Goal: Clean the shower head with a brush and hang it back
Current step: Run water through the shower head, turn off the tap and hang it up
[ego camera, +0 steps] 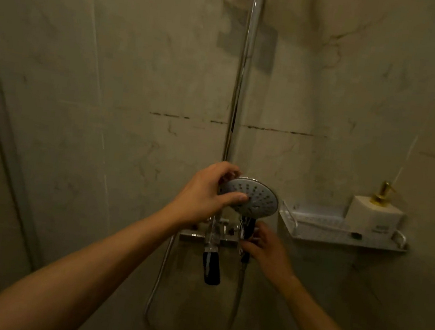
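Observation:
The round chrome shower head faces me, its dotted spray plate tilted slightly right, just beside the vertical chrome rail. My left hand grips the left rim of the head, thumb lying across the plate. My right hand is lower, closed around the dark handle under the head. The hose hangs down from the handle. A thin white brush with a dark tip lies on the wall shelf to the right.
A mixer valve with a black lever sits below the head on the rail. A white wall shelf on the right holds a white soap dispenser with a gold pump. Marbled tile walls close in on both sides.

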### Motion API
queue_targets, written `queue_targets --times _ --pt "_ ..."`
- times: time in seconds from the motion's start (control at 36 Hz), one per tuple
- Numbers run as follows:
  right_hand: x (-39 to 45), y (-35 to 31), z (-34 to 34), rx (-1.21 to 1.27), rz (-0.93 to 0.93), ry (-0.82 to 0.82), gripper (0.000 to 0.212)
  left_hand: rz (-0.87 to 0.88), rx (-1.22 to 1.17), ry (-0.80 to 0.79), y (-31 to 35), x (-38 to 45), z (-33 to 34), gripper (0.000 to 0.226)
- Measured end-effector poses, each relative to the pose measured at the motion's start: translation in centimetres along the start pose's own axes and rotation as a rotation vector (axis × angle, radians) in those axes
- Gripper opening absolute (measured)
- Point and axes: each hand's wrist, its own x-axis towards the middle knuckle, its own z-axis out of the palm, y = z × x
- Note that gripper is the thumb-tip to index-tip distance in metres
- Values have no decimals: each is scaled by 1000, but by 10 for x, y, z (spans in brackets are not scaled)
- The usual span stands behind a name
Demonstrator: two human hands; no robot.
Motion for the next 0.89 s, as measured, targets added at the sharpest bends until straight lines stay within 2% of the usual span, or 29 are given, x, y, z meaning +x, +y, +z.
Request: queue_targets --times 0.08,0.14,0.25,0.36,0.44,0.53,0.67,0.78,0.89 --pt "21 -17 -8 12 -22 -4 38 -31 -5 -18 -12 7 -13 39" --pt "39 -32 -14 17 -44 17 42 -38 91 -25 -30 11 -24 39" --pt "76 -78 -26 36 -121 56 36 -85 483 33 -78 38 -53 48" --pt "112 -142 -36 72 -221 75 28 -155 778 51 -101 82 -93 71" --pt "134 -194 -41 66 -279 96 26 -44 992 47 -101 102 -116 86" --pt "149 -241 -45 29 -326 119 33 106 1186 -17 -101 116 -128 100" --pt "156 -313 -46 14 -417 119 42 250 1278 -81 -107 132 -150 109" --pt "162 -369 -44 -67 -491 127 36 308 1287 -93 -114 135 -160 111" --pt "166 -419 -32 -92 -502 90 40 339 1262 -103 -117 136 -164 111"
